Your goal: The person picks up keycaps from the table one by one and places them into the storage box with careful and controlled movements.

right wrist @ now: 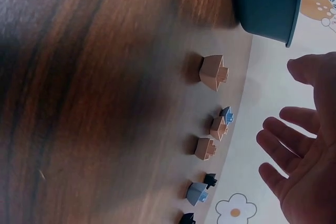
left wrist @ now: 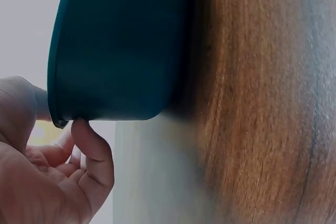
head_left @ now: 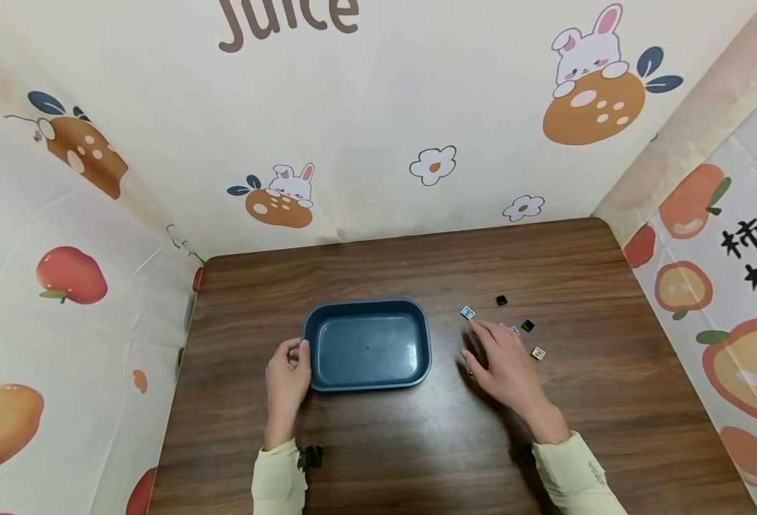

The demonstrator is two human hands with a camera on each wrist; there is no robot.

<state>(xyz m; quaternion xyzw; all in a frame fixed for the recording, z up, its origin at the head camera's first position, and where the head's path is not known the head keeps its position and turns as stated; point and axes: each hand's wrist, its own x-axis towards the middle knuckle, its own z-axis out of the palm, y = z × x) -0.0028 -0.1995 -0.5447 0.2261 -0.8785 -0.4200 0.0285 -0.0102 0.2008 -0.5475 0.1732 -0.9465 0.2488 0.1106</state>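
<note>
The left hand [head_left: 287, 375] pinches the tray [head_left: 365, 350] by its left rim, a finger against the outer wall; the tray sits on the desk [head_left: 385, 450]. The right hand [head_left: 507, 366] has a released grip, its fingers loosely extended above the small pieces scattered on the desk, right of the tray. A blue piece [head_left: 468, 312] lies just beside a fingertip, a black piece [head_left: 501, 300] farther right, and a tan piece [head_left: 539, 353] on the hand's right side. Printed cloth [head_left: 378, 114] hangs behind.
</note>
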